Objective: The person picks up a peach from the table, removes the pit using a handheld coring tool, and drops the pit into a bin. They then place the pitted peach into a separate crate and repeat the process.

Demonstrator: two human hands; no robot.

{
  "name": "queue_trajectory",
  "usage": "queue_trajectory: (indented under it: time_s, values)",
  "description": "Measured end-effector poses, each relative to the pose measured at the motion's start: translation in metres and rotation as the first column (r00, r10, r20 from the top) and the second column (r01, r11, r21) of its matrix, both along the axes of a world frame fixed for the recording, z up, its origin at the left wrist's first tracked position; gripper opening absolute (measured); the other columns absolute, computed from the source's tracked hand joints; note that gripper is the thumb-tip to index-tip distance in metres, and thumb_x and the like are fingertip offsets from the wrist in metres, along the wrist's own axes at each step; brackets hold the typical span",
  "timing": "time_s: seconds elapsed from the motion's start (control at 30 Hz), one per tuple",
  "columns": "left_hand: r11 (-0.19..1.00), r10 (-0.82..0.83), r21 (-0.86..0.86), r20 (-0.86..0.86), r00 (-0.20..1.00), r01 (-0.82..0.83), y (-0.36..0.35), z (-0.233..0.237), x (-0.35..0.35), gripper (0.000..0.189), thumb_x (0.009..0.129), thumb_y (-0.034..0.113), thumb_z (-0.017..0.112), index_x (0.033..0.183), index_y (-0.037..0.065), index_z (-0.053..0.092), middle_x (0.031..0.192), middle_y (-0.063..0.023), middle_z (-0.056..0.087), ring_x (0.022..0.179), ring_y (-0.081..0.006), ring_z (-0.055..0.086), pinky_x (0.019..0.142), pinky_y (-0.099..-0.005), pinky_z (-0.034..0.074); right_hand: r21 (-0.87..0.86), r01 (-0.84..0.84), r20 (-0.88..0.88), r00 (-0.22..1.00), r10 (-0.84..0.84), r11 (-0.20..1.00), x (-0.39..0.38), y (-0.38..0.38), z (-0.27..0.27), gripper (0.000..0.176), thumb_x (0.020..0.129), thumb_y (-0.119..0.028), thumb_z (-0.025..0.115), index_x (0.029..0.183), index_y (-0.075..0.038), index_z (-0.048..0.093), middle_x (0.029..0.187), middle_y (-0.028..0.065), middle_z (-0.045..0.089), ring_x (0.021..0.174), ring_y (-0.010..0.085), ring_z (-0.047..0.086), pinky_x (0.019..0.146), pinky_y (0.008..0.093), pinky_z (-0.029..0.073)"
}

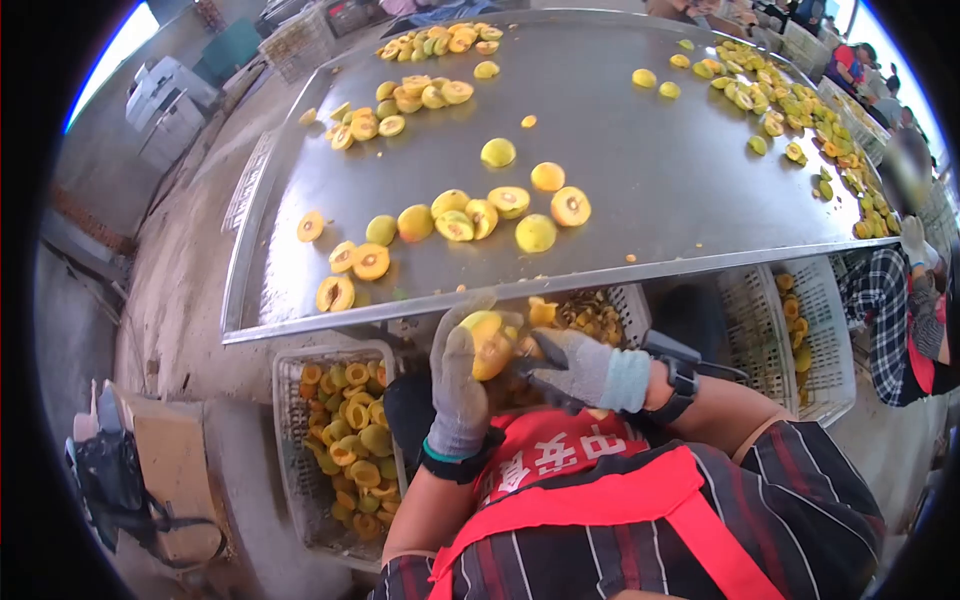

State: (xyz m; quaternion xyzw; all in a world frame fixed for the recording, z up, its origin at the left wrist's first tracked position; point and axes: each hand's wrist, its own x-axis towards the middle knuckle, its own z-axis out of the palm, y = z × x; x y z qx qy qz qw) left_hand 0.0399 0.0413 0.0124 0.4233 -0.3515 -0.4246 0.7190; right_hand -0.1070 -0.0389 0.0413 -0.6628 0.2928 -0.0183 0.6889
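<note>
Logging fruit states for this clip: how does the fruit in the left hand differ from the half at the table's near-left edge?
The held fruit is gripped by the gloved left hand clear of the table; the table half lies loose on the steel. The held fruit shows mostly yellow skin; the table half lies cut face up, pit hollow showing. Both are yellow-orange.

White characters showing across red apron (pixel 560 452), near centre, just below right hand (pixel 585 372). Looking like Chinese script, large and blocky, running in one row. Cloth creasing and red strap (pixel 610 498) cutting across lower edge, so single signs not reading with certainty. Nothing else in view carrying legible lettering, number or brand.
</note>
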Motion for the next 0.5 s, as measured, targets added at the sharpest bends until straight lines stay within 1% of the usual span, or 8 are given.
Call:
queue_trajectory:
  time_s: [0.03,0.13,0.17,0.2,0.3,0.37,0.47,0.5]
  values:
    - [0.999,-0.036,-0.037,0.024,0.999,0.037,0.0,-0.001,-0.002,0.053,0.095,0.041,0.034,0.125,-0.002,0.041,0.102,-0.0166,0.058,0.092,-0.0227,0.057,0.081,-0.0329,0.047,0.129,0.032,0.009,0.999,-0.033,0.991,0.001,0.002,0.002,0.025,0.091,-0.029,0.052,0.099,-0.005,0.049,0.061,0.0047,0.052,0.041,0.01,0.048,0.035,0.0237,0.038]
    - [0.995,0.064,-0.086,0.19,0.98,-0.049,0.003,-0.002,-0.007,0.057,0.092,0.043,0.043,0.123,-0.005,0.044,0.099,-0.016,0.061,0.092,-0.0214,0.058,0.084,-0.0329,0.046,0.277,-0.016,0.069,0.998,-0.003,0.961,-0.001,0.003,0.013,0.032,0.09,-0.039,0.05,0.086,-0.007,0.053,0.059,0.0024,0.052,0.04,0.0109,0.047,0.036,0.0231,0.04]
    - [0.99,0.125,-0.094,0.26,0.958,-0.104,0.003,0.0,-0.011,0.06,0.09,0.046,0.045,0.122,-0.005,0.045,0.098,-0.0153,0.061,0.092,-0.0208,0.058,0.084,-0.0331,0.045,0.342,-0.029,0.031,0.999,0.019,0.939,0.0,0.002,0.01,0.031,0.089,-0.037,0.055,0.102,-0.009,0.051,0.063,0.0022,0.053,0.042,0.0099,0.05,0.037,0.0222,0.04]
    - [0.984,0.164,-0.109,0.279,0.946,-0.138,0.004,0.0,-0.013,0.063,0.089,0.049,0.044,0.124,-0.004,0.044,0.099,-0.015,0.06,0.092,-0.0203,0.057,0.083,-0.0327,0.046,0.337,-0.02,0.063,0.998,-0.001,0.941,0.001,0.006,0.007,0.029,0.089,-0.036,0.055,0.099,-0.009,0.051,0.063,0.002,0.054,0.043,0.0096,0.049,0.036,0.0225,0.04]
    - [0.97,0.223,-0.16,0.271,0.936,-0.185,0.003,0.004,-0.022,0.065,0.089,0.052,0.041,0.125,-0.002,0.042,0.1,-0.0152,0.059,0.091,-0.02,0.056,0.083,-0.0327,0.046,0.262,0.018,0.085,0.996,-0.041,0.965,0.007,0.015,0.005,0.028,0.089,-0.035,0.05,0.09,-0.007,0.051,0.058,0.0027,0.05,0.041,0.0129,0.048,0.037,0.0261,0.038]
    - [0.956,0.272,-0.136,0.085,0.958,-0.259,0.001,0.008,-0.027,0.06,0.094,0.048,0.028,0.124,-0.001,0.043,0.096,-0.0131,0.059,0.083,-0.0198,0.056,0.078,-0.0323,0.046,0.092,0.038,0.14,0.989,-0.051,0.995,0.01,0.018,-0.001,0.026,0.089,-0.034,0.054,0.09,-0.008,0.048,0.062,0.0017,0.052,0.046,0.0094,0.048,0.04,0.023,0.04]
    - [0.964,0.255,-0.083,0.009,0.967,-0.253,0.003,0.013,-0.028,0.062,0.094,0.049,0.027,0.125,-0.001,0.042,0.096,-0.0133,0.059,0.084,-0.0203,0.057,0.077,-0.0322,0.047,-0.181,0.131,0.283,0.956,-0.076,0.975,0.01,0.022,-0.017,0.028,0.088,-0.036,0.055,0.089,-0.008,0.047,0.061,0.0016,0.051,0.047,0.0089,0.047,0.041,0.0228,0.039]
    - [0.962,0.264,-0.074,0.015,0.964,-0.262,0.004,0.01,-0.026,0.062,0.094,0.049,0.027,0.125,-0.001,0.042,0.096,-0.0133,0.059,0.084,-0.0203,0.057,0.077,-0.0322,0.047,-0.171,0.122,0.286,0.956,-0.069,0.978,0.008,0.023,-0.009,0.028,0.088,-0.036,0.055,0.089,-0.008,0.047,0.061,0.0016,0.051,0.047,0.0089,0.047,0.041,0.0228,0.039]
